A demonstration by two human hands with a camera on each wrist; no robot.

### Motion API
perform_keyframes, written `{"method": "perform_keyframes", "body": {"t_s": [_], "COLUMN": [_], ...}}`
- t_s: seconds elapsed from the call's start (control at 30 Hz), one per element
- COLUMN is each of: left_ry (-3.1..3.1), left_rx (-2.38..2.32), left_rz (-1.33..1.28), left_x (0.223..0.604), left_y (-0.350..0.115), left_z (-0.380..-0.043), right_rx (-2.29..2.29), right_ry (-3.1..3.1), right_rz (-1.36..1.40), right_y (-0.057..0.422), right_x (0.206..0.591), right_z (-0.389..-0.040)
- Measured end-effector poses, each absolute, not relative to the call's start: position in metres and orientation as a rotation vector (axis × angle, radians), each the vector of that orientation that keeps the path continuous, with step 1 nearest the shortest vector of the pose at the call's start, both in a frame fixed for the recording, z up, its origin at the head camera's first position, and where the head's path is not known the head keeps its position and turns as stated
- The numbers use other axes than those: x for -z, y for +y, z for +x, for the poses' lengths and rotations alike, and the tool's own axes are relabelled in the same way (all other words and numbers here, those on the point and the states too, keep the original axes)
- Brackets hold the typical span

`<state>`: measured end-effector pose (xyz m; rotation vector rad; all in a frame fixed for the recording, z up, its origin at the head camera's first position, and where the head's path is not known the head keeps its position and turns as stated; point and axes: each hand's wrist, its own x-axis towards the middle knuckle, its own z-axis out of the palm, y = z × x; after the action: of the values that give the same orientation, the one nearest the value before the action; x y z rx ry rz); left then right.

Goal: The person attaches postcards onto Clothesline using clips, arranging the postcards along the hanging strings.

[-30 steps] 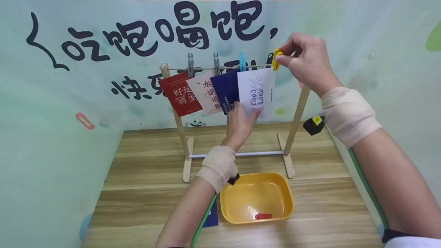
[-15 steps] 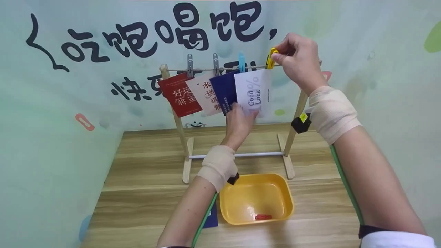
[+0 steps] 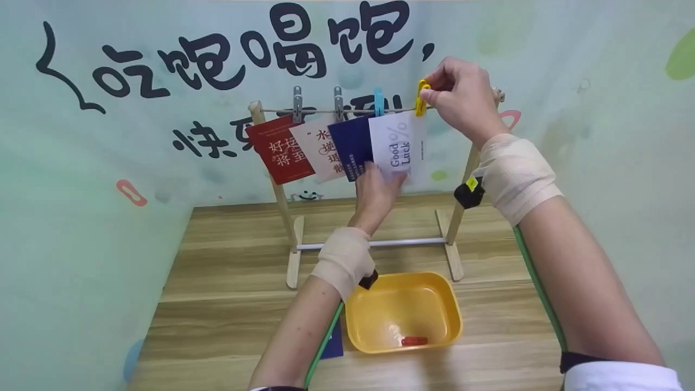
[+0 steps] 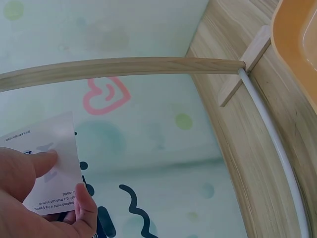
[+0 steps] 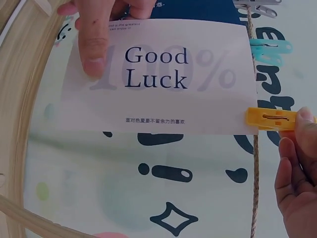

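Observation:
My left hand (image 3: 374,195) holds a white "Good Luck" card (image 3: 386,133) by its lower part, thumb on the printed face, as the left wrist view also shows. My right hand (image 3: 468,98) pinches a yellow clothespin (image 5: 270,119) between thumb and fingers. In the right wrist view its tip overlaps the card's upper corner at the rope (image 5: 255,183); whether it grips both firmly cannot be told. Beside the white card, partly behind it, hangs a dark blue card (image 3: 350,142) under a light blue clothespin (image 3: 379,102).
A red card (image 3: 279,152) and a pale card (image 3: 320,144) hang under grey clothespins on the wooden rack (image 3: 279,212). Below stands a yellow tub (image 3: 402,309) with a red clothespin (image 3: 415,341) inside. Another blue card (image 3: 333,345) lies partly under my left forearm.
My right hand has moved left with the yellow clothespin, onto the white card's corner. The card has shifted slightly left, my left hand still holding it.

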<state>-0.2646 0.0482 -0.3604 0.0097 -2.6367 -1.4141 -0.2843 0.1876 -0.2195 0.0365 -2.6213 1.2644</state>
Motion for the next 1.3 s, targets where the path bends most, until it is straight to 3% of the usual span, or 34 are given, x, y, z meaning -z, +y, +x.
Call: {"method": "perform_keyframes", "body": {"t_s": [1.3], "left_ry": [-2.620], "left_rx": [1.395], "left_rz": [0.043], "left_x": [0.367], "left_y": [0.035], "left_z": [-0.265], "right_rx": [-1.203], "right_ry": [-2.737], "right_rz": [0.147], "right_y": [0.182], "right_x": [0.228], "right_z": [-0.280]}}
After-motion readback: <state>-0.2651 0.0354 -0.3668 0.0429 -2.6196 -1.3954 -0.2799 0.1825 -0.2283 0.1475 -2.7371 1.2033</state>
